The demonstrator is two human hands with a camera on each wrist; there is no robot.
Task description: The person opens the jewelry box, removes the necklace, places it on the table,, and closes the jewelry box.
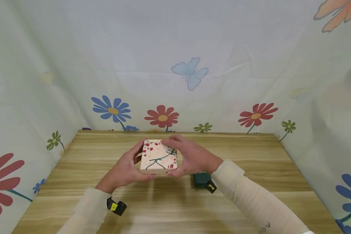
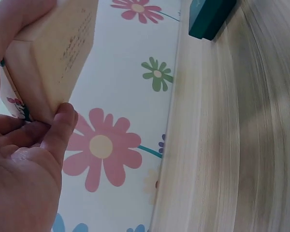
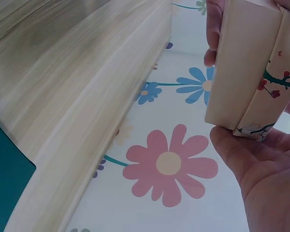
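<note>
A small square cream box [image 1: 159, 156] with red blossoms and dark green branches on its lid is held up above the table between both hands. My left hand [image 1: 128, 167] grips its left side, thumb at the near edge. On the right side, my right hand [image 1: 194, 156] grips it, with fingers on the lid's far corner and thumb at the near edge. In the left wrist view, the underside of the box [image 2: 70, 53] shows small lines of print. The lid seam of the box [image 3: 251, 72] appears in the right wrist view, and the lid sits on.
A dark green box [image 1: 201, 179] with pale lettering lies on the wooden table [image 1: 105, 149], beneath my right wrist and partly hidden by it. A white curtain [image 1: 152, 65] printed with flowers and a butterfly surrounds the table at the back and sides.
</note>
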